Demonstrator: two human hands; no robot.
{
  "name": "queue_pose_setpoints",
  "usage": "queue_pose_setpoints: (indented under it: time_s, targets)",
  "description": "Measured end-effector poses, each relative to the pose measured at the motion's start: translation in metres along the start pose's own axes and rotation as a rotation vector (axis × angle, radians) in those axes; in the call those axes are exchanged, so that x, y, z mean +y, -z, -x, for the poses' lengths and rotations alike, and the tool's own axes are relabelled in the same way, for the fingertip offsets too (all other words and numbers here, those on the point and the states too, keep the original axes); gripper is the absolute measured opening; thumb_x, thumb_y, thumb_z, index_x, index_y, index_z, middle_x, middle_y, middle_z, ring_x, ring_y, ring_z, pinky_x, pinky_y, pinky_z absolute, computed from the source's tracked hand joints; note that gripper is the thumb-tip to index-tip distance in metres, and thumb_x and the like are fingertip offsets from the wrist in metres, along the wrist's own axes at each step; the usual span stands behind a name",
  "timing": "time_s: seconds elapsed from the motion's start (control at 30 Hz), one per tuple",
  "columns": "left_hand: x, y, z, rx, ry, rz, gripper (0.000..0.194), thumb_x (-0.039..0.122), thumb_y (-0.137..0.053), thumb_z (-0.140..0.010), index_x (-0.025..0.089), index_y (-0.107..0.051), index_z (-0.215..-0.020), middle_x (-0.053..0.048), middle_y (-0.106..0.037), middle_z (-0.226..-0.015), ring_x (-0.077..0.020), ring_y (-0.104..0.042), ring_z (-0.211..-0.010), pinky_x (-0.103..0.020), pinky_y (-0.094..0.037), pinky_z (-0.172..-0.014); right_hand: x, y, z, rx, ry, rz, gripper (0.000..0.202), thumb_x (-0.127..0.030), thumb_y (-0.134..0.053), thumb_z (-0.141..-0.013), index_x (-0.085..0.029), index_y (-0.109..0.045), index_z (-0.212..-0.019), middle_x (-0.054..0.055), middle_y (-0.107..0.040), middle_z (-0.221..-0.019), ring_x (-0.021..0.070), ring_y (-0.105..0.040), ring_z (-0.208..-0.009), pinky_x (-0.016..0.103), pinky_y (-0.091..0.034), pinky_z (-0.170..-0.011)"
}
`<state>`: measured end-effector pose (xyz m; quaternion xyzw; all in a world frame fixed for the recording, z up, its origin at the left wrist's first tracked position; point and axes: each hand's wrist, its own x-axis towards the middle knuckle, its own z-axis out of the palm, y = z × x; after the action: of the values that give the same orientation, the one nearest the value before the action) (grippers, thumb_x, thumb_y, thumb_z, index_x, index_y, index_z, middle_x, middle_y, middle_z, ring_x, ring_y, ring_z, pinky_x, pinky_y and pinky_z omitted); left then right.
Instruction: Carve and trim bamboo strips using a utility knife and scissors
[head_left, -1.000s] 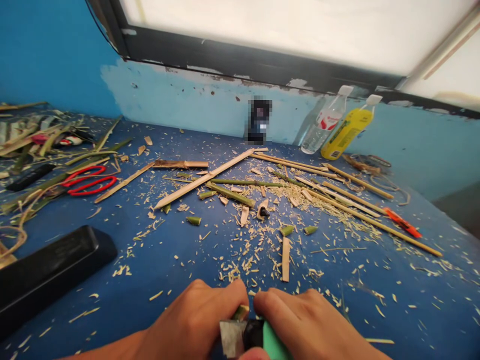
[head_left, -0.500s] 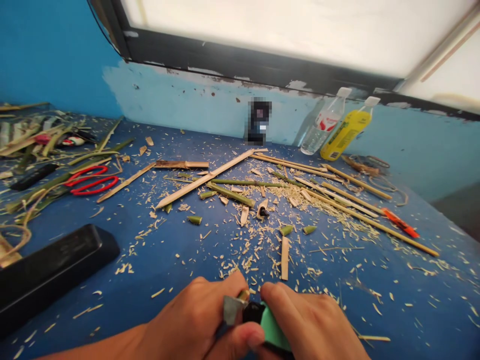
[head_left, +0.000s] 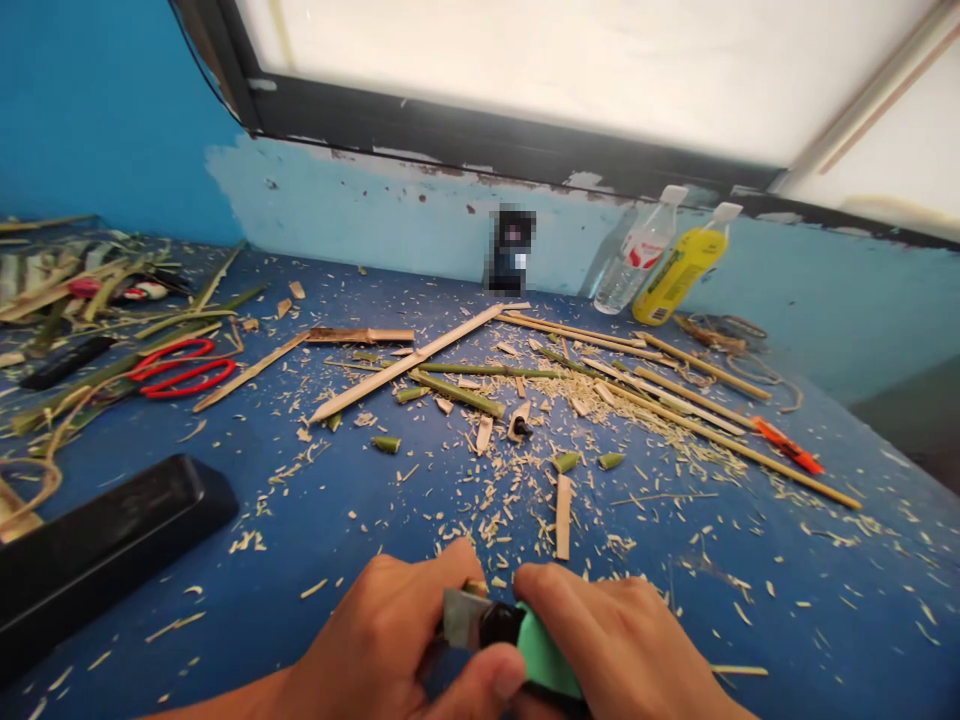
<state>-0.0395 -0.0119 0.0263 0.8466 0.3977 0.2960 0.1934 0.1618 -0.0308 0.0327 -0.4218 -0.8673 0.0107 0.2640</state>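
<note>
At the bottom centre my right hand [head_left: 607,640] is wrapped round the green and black handle of a utility knife [head_left: 544,650]. Its short, wide blade points left, toward my left hand [head_left: 382,620]. That hand is closed on a piece of bamboo [head_left: 475,587], of which only a small end shows by the blade; the rest is hidden by my fingers. A thumb lies below the blade, close to the black neck of the knife. Just beyond my hands a flat bamboo strip [head_left: 563,515] rests among pale shavings on the blue table [head_left: 300,640].
A black box-like object [head_left: 112,550] lies at left, with red-handled scissors [head_left: 187,375] behind it. Bamboo sticks [head_left: 735,450] and a long split strip [head_left: 409,365] spread across the middle. A clear bottle [head_left: 637,255] and a yellow bottle [head_left: 682,275] lean against the wall.
The camera view has shifted slightly. Both hands keep their grips and have barely moved, while the blade's angle against the bamboo has changed a little.
</note>
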Motion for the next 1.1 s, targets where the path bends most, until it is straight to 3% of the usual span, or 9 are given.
queue_pose_setpoints:
  time_s: [0.07, 0.2, 0.4, 0.57, 0.67, 0.87, 1.1]
  targets:
    - [-0.0010, 0.0019, -0.0024, -0.100, -0.026, 0.035, 0.041, 0.054, -0.032, -0.108, 0.025, -0.055, -0.089, 0.007, -0.067, -0.065, -0.0124, -0.066, -0.051, -0.024, -0.047, -0.051, 0.0018, -0.0008, 0.0009, -0.070, -0.018, -0.063, 0.047, -0.047, -0.024, -0.110, -0.018, -0.055, -0.090, -0.004, -0.064, -0.061, 0.0110, -0.062, -0.040, 0.027, -0.037, -0.033]
    - [-0.0010, 0.0063, -0.0030, -0.135, -0.014, 0.087, 0.043, 0.055, -0.026, -0.108, 0.025, -0.054, -0.093, 0.006, -0.071, -0.073, -0.0131, -0.068, -0.054, -0.025, -0.047, -0.055, 0.0047, -0.0010, 0.0009, -0.203, -0.060, -0.141, 0.047, -0.053, -0.028, -0.108, -0.021, -0.054, -0.084, -0.006, -0.061, -0.060, 0.0094, -0.056, -0.039, 0.027, -0.033, -0.034]
    - [-0.0035, 0.0083, -0.0021, -0.243, 0.024, 0.172, 0.042, 0.060, -0.036, -0.105, 0.026, -0.055, -0.088, 0.009, -0.065, -0.066, -0.0118, -0.066, -0.052, -0.024, -0.044, -0.053, 0.0038, 0.0026, 0.0024, -0.216, -0.109, -0.188, 0.048, -0.059, -0.026, -0.106, -0.025, -0.050, -0.084, -0.009, -0.063, -0.059, 0.0081, -0.055, -0.039, 0.026, -0.031, -0.037]
    - [-0.0064, 0.0091, -0.0028, -0.218, 0.005, 0.172, 0.051, 0.066, -0.026, -0.105, 0.026, -0.054, -0.088, 0.008, -0.066, -0.065, -0.0118, -0.065, -0.051, -0.024, -0.044, -0.053, 0.0009, 0.0040, 0.0020, -0.223, -0.149, -0.181, 0.047, -0.060, -0.028, -0.106, -0.026, -0.049, -0.081, -0.008, -0.066, -0.060, 0.0093, -0.054, -0.040, 0.027, -0.030, -0.038]
    - [-0.0078, 0.0103, -0.0024, -0.268, -0.014, 0.118, 0.046, 0.061, -0.030, -0.106, 0.027, -0.054, -0.088, 0.008, -0.065, -0.064, -0.0124, -0.064, -0.050, -0.025, -0.043, -0.053, 0.0023, 0.0022, 0.0034, -0.263, -0.126, -0.246, 0.048, -0.060, -0.030, -0.106, -0.024, -0.047, -0.079, -0.008, -0.061, -0.058, 0.0080, -0.051, -0.039, 0.025, -0.030, -0.037]
    - [-0.0097, 0.0082, -0.0043, -0.259, -0.067, 0.075, 0.037, 0.050, -0.036, -0.108, 0.026, -0.056, -0.088, 0.008, -0.067, -0.070, -0.0130, -0.066, -0.055, -0.026, -0.045, -0.059, 0.0005, -0.0008, 0.0080, -0.172, -0.076, -0.096, 0.045, -0.048, -0.027, -0.109, -0.020, -0.052, -0.084, -0.005, -0.059, -0.058, 0.0088, -0.056, -0.038, 0.023, -0.035, -0.035]
    - [-0.0061, 0.0033, -0.0107, -0.169, 0.013, 0.205, 0.049, 0.047, -0.035, -0.110, 0.023, -0.055, -0.072, 0.007, -0.060, -0.064, -0.0092, -0.058, -0.051, -0.020, -0.042, -0.051, 0.0000, -0.0058, 0.0028, 0.103, -0.022, 0.184, 0.032, -0.036, -0.027, -0.109, -0.016, -0.052, -0.103, -0.001, -0.066, -0.062, 0.0150, -0.064, -0.041, 0.027, -0.041, -0.037]
